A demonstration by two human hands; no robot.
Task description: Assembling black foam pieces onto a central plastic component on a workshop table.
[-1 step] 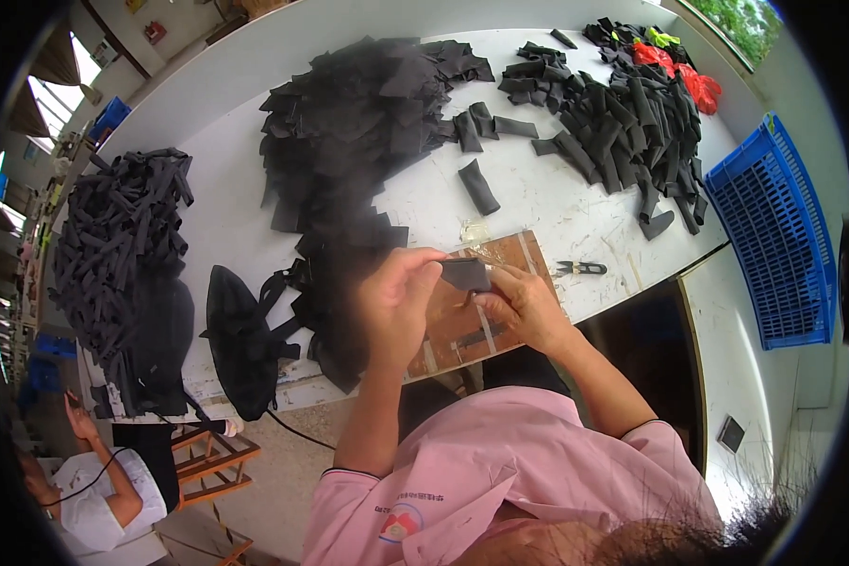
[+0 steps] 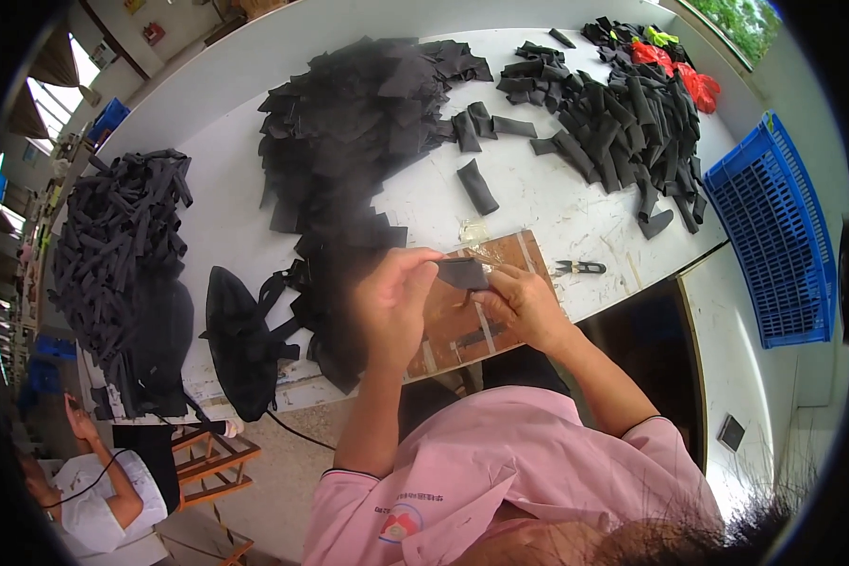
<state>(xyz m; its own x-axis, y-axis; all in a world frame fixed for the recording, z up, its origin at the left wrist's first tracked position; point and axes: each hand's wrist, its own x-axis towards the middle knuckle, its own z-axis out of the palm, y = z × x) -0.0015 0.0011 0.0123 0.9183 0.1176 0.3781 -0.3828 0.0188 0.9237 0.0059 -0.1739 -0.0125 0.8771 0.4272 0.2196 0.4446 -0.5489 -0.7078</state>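
Observation:
A small folded piece of black fabric is stretched between my two hands, above a brown wooden board. My left hand pinches its left end between thumb and fingers. Its other end is gripped by my right hand, with thumb and forefinger pressed together. To the left, a large heap of flat black fabric pieces runs down the table to beside my left hand. Thread snips lie on the white table, right of the board. One folded black piece rests beyond the board.
A pile of narrow black pieces lies at the far right, near red plastic bags. A blue basket stands at the right edge. More black strips and a pointed black cloth item sit left. Another person is at lower left.

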